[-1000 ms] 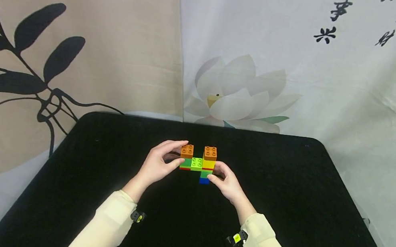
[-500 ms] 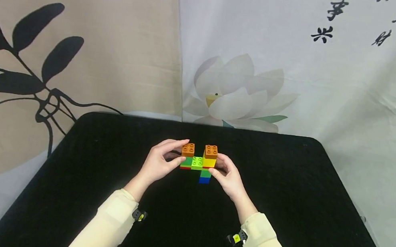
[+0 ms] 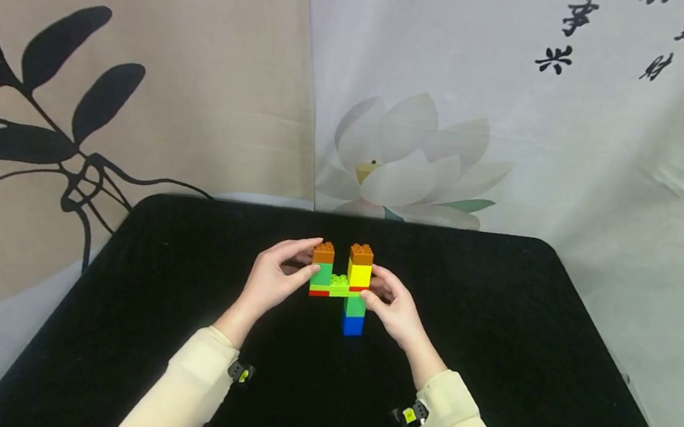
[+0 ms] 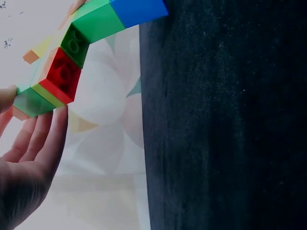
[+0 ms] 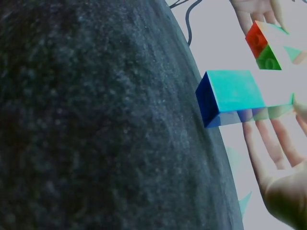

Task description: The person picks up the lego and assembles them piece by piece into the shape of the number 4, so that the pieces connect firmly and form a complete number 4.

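Both hands hold one build of toy building bricks in the head view. Its left stack has an orange brick (image 3: pixel 323 253) above a green brick (image 3: pixel 322 274), with lime and red beneath. A low lime brick (image 3: pixel 339 285) bridges to the taller right stack, which runs orange, yellow (image 3: pixel 359 275), red, green and blue (image 3: pixel 352 325) downward. My left hand (image 3: pixel 270 272) pinches the left stack at its green brick, thumb in front. Around the middle of the right stack, my right hand (image 3: pixel 393 308) grips with the thumb in front. From below, the left wrist view shows a hollow red underside (image 4: pixel 62 74).
A black-covered table (image 3: pixel 201 240) lies beneath the hands; the wrist views show the build raised off it. Behind its far edge hangs a pale curtain (image 3: pixel 435 42) printed with a flower, dark leaves and writing. Small dark devices (image 3: pixel 240 372) sit at both wrists.
The build has tipped so its front faces show more and its top studs less, the blue end coming lower in view. The right thumb has shifted up slightly; both hands keep their hold.
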{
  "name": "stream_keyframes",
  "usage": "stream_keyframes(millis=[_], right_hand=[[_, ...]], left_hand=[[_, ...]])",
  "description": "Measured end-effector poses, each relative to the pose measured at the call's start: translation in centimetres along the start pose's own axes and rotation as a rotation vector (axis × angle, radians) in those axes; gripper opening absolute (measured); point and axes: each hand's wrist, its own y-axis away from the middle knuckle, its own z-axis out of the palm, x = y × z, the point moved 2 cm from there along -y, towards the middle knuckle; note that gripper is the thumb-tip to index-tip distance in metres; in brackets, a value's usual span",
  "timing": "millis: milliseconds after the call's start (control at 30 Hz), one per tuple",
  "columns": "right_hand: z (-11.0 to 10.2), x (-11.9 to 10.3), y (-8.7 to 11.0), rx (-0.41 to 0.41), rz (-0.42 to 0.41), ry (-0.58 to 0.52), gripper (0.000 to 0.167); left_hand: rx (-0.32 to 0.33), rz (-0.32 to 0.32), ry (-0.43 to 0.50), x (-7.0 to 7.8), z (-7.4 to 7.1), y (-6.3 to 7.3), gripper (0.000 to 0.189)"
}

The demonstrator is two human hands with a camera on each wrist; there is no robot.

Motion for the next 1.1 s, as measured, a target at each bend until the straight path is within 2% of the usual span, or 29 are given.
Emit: stream_keyframes(millis=[100, 300, 533, 800, 1100], right_hand=[[0.1, 1.1, -0.1, -0.005, 0.02, -0.028, 0.051], [0.2, -1.4, 0.6, -0.006, 0.054, -0.031, 0.05], [0.1, -1.5, 0.5, -0.011, 0.091, -0.014, 0.05], [-0.3, 1.5, -0.1, 0.019, 0.144, -0.038, 0.052], [-0.2, 1.4, 0.2, 0.021, 0.154, -0.043, 0.052]], left_hand=[[-0.018, -0.049, -0.005, -0.2, 0.0, 0.1, 0.046], [-0.069, -0.138, 0.008, 0.0, -0.1, -0.2, 0.048], [-0.086, -0.231, 0.084, -0.1, -0.2, -0.3, 0.048], [-0.151, -0.279, 0.136, -0.2, -0.1, -0.2, 0.059], [-0.298, -0.281, 0.176, -0.9, 0.5, 0.1, 0.086]])
